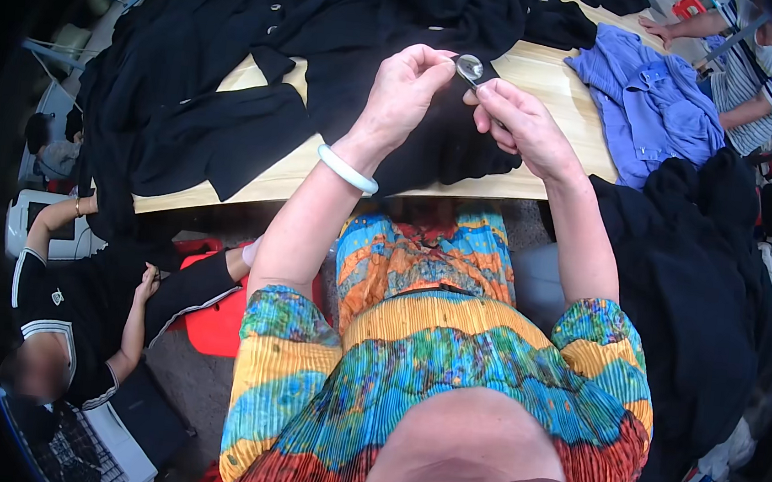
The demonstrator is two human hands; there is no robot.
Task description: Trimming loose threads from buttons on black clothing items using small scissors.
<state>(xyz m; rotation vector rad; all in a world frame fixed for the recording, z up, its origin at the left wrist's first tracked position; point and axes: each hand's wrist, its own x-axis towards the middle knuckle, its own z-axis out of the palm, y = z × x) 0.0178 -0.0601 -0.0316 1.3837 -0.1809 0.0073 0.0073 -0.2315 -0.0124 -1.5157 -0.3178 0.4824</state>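
Note:
Above the far part of the table, my two hands come together around a small, round, shiny button (469, 67) with a dark rim. My left hand (407, 85) is closed, with thumb and forefinger pinching at the button's left edge. On the lower right side, my right hand (526, 125) is closed too, its thumb and forefinger at the rim. A thin metallic edge shows between the fingers, too small to make out. Beneath both hands spreads a black garment (361, 110) with a row of buttons on its front. A pale bangle (346, 170) circles my left wrist.
The light wooden table (268, 171) also bears a folded blue-purple garment (655, 104) on the right. Dark clothing (675, 294) is heaped beside my right arm. One co-worker (67, 314) sits at the left near a red stool (214, 318); another (762, 86) stands at the far right.

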